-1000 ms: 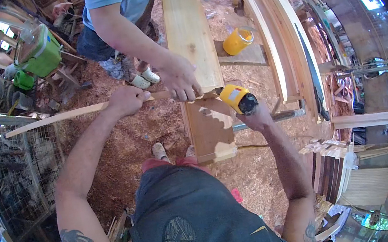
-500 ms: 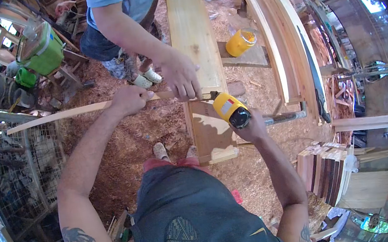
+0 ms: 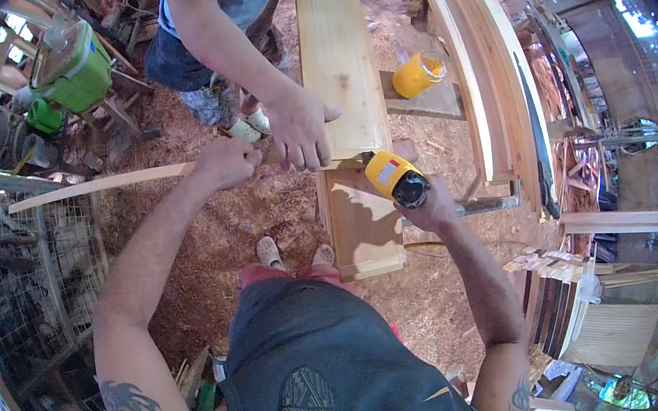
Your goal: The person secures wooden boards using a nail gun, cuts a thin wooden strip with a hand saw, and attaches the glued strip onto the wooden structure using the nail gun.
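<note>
A thin, slightly curved wood strip [image 3: 106, 183] runs from the left toward the end of a long wooden board [image 3: 332, 55]. My left hand [image 3: 225, 163] is closed around this strip. Gripped in my right hand [image 3: 431, 207] is a yellow nail gun [image 3: 393, 174], its nose at the board's edge near the strip's right end. Between my hands, a co-worker's hand [image 3: 301, 130] reaches down over the strip beside the board; whether it grips the strip is unclear. Below the board's end lies a wooden panel [image 3: 363, 230], partly in shadow.
A yellow container [image 3: 418, 75] stands on a plank right of the board. Long timber pieces [image 3: 477, 69] lie farther right, with stacked wood [image 3: 553, 296] below them. A green bin [image 3: 75, 77] and wire mesh rack [image 3: 28, 253] are at left. Shavings cover the floor [image 3: 214, 279].
The co-worker's hand has shifted left relative to the board, its thumb now spread. My view has moved slightly. The nail gun stays near the board's edge, and my left hand still holds the strip.
</note>
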Action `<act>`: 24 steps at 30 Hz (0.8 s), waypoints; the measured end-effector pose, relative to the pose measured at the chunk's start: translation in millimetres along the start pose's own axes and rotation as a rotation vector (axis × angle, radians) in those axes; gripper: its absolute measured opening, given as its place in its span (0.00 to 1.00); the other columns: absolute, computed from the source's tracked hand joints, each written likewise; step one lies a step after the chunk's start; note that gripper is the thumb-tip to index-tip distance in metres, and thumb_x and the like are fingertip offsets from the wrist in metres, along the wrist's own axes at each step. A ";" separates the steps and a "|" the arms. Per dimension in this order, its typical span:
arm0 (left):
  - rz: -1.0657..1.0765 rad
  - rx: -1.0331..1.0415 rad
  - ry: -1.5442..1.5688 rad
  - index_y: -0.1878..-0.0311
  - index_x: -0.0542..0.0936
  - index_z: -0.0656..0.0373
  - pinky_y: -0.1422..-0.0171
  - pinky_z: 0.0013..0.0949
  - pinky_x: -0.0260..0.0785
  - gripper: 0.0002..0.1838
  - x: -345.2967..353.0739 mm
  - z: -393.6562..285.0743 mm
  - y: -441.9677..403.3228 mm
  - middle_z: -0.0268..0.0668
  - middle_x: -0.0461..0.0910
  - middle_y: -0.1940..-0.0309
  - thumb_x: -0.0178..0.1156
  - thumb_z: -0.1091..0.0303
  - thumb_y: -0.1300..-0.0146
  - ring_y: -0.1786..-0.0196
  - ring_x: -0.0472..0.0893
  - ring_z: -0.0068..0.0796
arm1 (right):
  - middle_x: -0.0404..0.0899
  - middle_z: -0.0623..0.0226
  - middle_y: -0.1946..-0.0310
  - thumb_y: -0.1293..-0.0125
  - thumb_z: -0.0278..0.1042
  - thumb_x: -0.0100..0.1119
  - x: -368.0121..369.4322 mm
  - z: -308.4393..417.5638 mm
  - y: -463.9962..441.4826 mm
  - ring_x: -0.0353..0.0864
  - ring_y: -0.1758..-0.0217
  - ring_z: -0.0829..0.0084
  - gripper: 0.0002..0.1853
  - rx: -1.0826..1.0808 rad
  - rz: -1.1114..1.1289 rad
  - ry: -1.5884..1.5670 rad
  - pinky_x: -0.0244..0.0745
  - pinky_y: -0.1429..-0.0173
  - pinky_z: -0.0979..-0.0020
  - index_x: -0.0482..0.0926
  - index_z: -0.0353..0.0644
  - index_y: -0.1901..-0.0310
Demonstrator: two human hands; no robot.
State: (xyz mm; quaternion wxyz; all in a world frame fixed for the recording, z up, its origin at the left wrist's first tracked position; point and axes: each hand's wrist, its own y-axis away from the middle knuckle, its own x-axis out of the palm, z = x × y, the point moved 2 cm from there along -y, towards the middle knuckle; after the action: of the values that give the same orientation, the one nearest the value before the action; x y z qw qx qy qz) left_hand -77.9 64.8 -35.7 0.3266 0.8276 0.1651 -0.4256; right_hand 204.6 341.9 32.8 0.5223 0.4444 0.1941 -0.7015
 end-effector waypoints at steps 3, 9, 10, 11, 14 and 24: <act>0.016 0.005 0.002 0.58 0.89 0.53 0.42 0.56 0.75 0.20 -0.9 -1.0 -0.6 0.50 0.87 0.57 0.55 0.48 0.28 0.50 0.85 0.55 | 0.88 0.50 0.67 0.47 0.37 0.76 -5.8 6.9 -3.3 0.91 0.61 0.54 0.16 0.001 0.059 0.069 0.85 0.58 0.59 0.87 0.39 0.59; -0.031 0.051 -0.010 0.59 0.89 0.53 0.44 0.56 0.76 0.20 2.8 3.1 -1.7 0.50 0.87 0.59 0.55 0.48 0.29 0.52 0.85 0.56 | 0.88 0.50 0.67 0.49 0.35 0.76 -9.8 22.2 -3.5 0.90 0.61 0.52 0.17 0.060 0.091 0.143 0.85 0.57 0.57 0.85 0.40 0.58; -0.047 0.055 -0.016 0.59 0.89 0.52 0.44 0.56 0.76 0.20 3.2 4.7 -2.9 0.50 0.87 0.59 0.55 0.48 0.29 0.52 0.85 0.55 | 0.87 0.50 0.68 0.50 0.35 0.76 -9.6 23.5 -2.8 0.89 0.61 0.49 0.18 0.064 0.084 0.122 0.85 0.57 0.54 0.84 0.42 0.57; -0.039 0.036 -0.023 0.58 0.89 0.52 0.43 0.55 0.77 0.20 1.2 3.1 -2.2 0.49 0.87 0.58 0.55 0.48 0.29 0.51 0.85 0.55 | 0.87 0.50 0.67 0.50 0.35 0.76 -9.8 26.1 1.0 0.89 0.61 0.49 0.18 0.045 0.052 0.081 0.85 0.57 0.55 0.84 0.42 0.57; -0.019 -0.019 -0.028 0.57 0.90 0.49 0.41 0.53 0.78 0.19 -2.7 -0.9 0.1 0.46 0.88 0.56 0.55 0.48 0.31 0.50 0.86 0.53 | 0.88 0.52 0.67 0.50 0.35 0.77 -7.9 34.1 7.6 0.90 0.61 0.50 0.18 -0.024 -0.016 0.019 0.84 0.57 0.56 0.85 0.43 0.57; -0.021 -0.044 -0.089 0.56 0.90 0.50 0.40 0.54 0.77 0.19 2.6 7.6 -3.2 0.45 0.89 0.56 0.56 0.49 0.33 0.50 0.86 0.53 | 0.87 0.52 0.68 0.51 0.42 0.78 3.0 53.4 -4.1 0.89 0.63 0.49 0.18 -0.074 0.019 0.143 0.85 0.60 0.56 0.87 0.45 0.60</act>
State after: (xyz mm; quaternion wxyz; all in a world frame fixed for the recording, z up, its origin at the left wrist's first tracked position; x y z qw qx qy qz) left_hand -82.6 61.9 -42.3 0.3471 0.7987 0.1683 -0.4617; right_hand 178.2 302.4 57.8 0.5298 0.4758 0.2523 -0.6552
